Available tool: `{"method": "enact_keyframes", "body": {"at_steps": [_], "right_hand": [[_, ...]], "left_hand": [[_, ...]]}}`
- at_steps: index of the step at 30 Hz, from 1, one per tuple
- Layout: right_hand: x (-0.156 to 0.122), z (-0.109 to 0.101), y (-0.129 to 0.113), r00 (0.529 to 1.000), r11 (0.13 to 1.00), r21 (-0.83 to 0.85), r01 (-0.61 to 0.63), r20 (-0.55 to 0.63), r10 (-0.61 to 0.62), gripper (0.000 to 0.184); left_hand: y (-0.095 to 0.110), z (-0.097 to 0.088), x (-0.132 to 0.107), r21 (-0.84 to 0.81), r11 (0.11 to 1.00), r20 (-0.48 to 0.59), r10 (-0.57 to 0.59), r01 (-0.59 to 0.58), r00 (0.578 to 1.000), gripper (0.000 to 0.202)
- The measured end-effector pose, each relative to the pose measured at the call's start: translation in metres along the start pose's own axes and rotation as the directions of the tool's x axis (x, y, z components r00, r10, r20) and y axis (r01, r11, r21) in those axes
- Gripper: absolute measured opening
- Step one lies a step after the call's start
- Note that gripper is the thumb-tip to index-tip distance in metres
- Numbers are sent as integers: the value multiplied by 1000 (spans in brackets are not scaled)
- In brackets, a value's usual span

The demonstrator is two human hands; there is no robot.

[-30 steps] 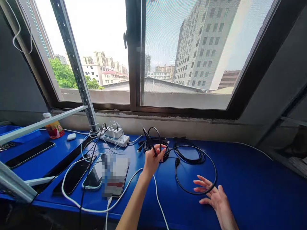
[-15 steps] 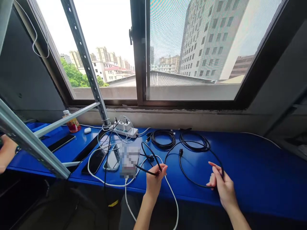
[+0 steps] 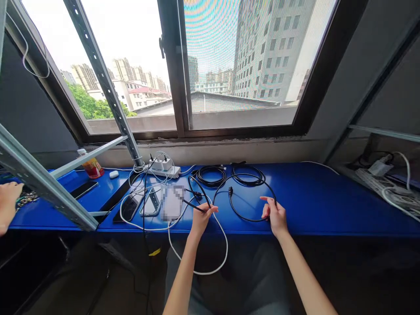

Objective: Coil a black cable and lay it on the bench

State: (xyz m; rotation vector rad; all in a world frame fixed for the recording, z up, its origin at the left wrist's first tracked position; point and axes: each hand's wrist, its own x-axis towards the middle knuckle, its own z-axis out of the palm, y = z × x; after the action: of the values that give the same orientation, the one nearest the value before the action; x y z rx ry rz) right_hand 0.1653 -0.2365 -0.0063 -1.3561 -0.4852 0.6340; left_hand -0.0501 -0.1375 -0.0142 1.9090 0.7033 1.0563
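Note:
A black cable with a plug at its end runs in a loose loop over the blue table. My left hand is closed round a bent part of black cable, close to a pixelated flat device. To the right, my right hand holds the black cable between thumb and curled fingers, its index finger pointing left. Beyond the hands lie two coiled black cables, a left coil and a right coil. A white cable hangs over the table edge below my left hand.
Left of the device lie phones and a white power strip with chargers. A metal shelf frame crosses the left side. Behind it are a drink bottle and another person's hand. More cables lie on a right-hand shelf.
The view has turned to the right and taken in the right-hand shelf. Both my hands still hold black cable. At far left, the other person's hand shows more fully.

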Motion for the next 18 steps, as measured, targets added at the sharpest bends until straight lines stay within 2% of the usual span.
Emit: {"method": "enact_keyframes", "body": {"at_steps": [6,11,18], "right_hand": [[7,-6,10,999,999,-18,27,40,-26,38],[9,-8,14,997,999,-8,51,63,-51,41],[1,-6,4,997,998,40,54,51,-56,54]], "left_hand": [[-3,-1,-1,-18,1000,8,-14,14,1000,38],[4,0,-1,-39,999,-16,-30,30,999,47],[18,0,0,-65,997,-63,-54,49,997,52]]}}
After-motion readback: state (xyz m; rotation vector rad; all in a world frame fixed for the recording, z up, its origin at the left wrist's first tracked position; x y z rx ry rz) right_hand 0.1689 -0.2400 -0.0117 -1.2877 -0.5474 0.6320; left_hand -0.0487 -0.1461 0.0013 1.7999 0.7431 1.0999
